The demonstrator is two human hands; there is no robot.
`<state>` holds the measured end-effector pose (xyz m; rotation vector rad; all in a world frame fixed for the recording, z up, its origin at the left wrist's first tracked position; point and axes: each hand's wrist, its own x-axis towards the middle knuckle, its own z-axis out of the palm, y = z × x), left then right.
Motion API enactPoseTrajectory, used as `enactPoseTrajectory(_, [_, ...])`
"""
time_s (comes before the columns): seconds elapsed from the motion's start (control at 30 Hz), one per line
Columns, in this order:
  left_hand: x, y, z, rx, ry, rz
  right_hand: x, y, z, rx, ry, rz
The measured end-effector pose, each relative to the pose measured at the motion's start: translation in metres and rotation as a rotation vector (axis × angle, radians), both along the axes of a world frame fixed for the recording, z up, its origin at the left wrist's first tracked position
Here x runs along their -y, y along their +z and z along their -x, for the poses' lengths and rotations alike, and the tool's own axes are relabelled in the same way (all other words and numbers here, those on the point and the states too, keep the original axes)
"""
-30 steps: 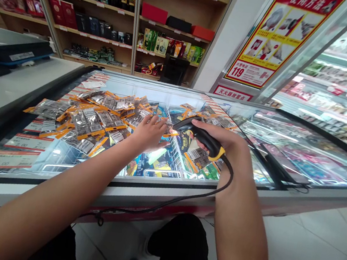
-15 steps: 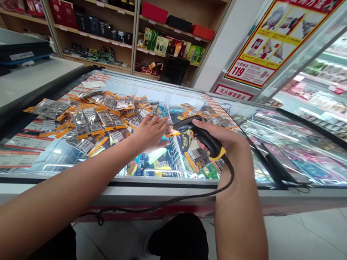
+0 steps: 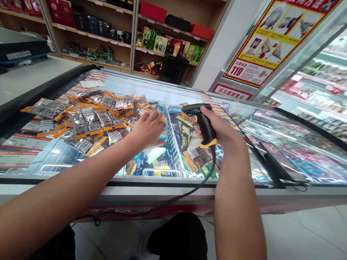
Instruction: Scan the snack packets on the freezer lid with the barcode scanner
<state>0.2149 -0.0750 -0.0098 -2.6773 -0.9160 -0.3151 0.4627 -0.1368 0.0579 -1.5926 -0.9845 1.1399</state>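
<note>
My left hand (image 3: 149,130) rests over the near right side of a heap of small clear packets with orange edges (image 3: 88,122). Its fingers are apart and slightly bent, and I see nothing held in them; the fingertips are close to the packets. My right hand (image 3: 221,128) is wrapped round the grip of a black and yellow barcode scanner (image 3: 206,130), held above the freezer's glass top. The scanner's head points left. Its black cable (image 3: 179,198) hangs down over the freezer's front edge. Another orange-edged packet (image 3: 200,156) lies below the scanner.
The packets lie on a chest freezer (image 3: 139,185) with bagged goods and wire baskets under its glass. Price labels (image 3: 25,141) line its left side. A white counter (image 3: 19,89) adjoins at left. Shelves with bottles and boxes (image 3: 154,11) stand behind; a lit display fridge (image 3: 343,86) is at right.
My right hand has raised the scanner and swung it away from my left hand, so its head sits higher. My left hand has shifted slightly left.
</note>
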Motion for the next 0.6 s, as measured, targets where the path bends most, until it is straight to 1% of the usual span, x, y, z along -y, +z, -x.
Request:
enactPoseTrajectory(0.07, [0.0,0.001,0.001,0.016,0.059,-0.009,-0.004,0.0,-0.001,-0.028,-0.059,-0.016])
enactPoseTrajectory(0.1, [0.003,0.002,0.0,0.014,0.059,-0.013,-0.006,0.001,-0.002,-0.041,-0.096,-0.058])
enactPoseTrajectory(0.13, [0.006,0.002,-0.001,0.008,0.026,-0.009,-0.008,0.0,-0.003,-0.051,-0.126,-0.103])
enactPoseTrajectory(0.17, [0.012,0.002,-0.004,-0.003,-0.044,0.009,-0.01,0.0,-0.005,-0.059,-0.155,-0.145])
enactPoseTrajectory(0.2, [0.018,0.002,-0.007,-0.018,-0.143,0.04,-0.012,0.0,-0.006,-0.072,-0.176,-0.181])
enactPoseTrajectory(0.27, [0.032,0.0,-0.014,-0.05,-0.398,0.128,-0.014,-0.001,-0.009,-0.101,-0.209,-0.225])
enactPoseTrajectory(0.3, [0.037,-0.001,-0.018,-0.063,-0.494,0.157,-0.015,-0.001,-0.009,-0.109,-0.217,-0.233])
enactPoseTrajectory(0.33, [0.042,-0.002,-0.021,-0.074,-0.551,0.168,-0.015,-0.001,-0.009,-0.108,-0.219,-0.232])
enactPoseTrajectory(0.37, [0.044,-0.003,-0.023,-0.082,-0.58,0.16,-0.015,-0.001,-0.009,-0.099,-0.215,-0.224])
enactPoseTrajectory(0.4, [0.044,-0.003,-0.024,-0.084,-0.581,0.137,-0.014,0.0,-0.008,-0.083,-0.204,-0.214])
enactPoseTrajectory(0.47, [0.038,-0.003,-0.023,-0.068,-0.525,0.076,-0.012,0.001,-0.005,-0.048,-0.174,-0.191])
enactPoseTrajectory(0.53, [0.027,-0.003,-0.018,-0.042,-0.42,0.033,-0.009,0.002,-0.002,-0.029,-0.14,-0.164])
enactPoseTrajectory(0.6, [0.018,-0.005,-0.012,-0.033,-0.314,0.023,-0.006,0.002,0.001,-0.009,-0.111,-0.12])
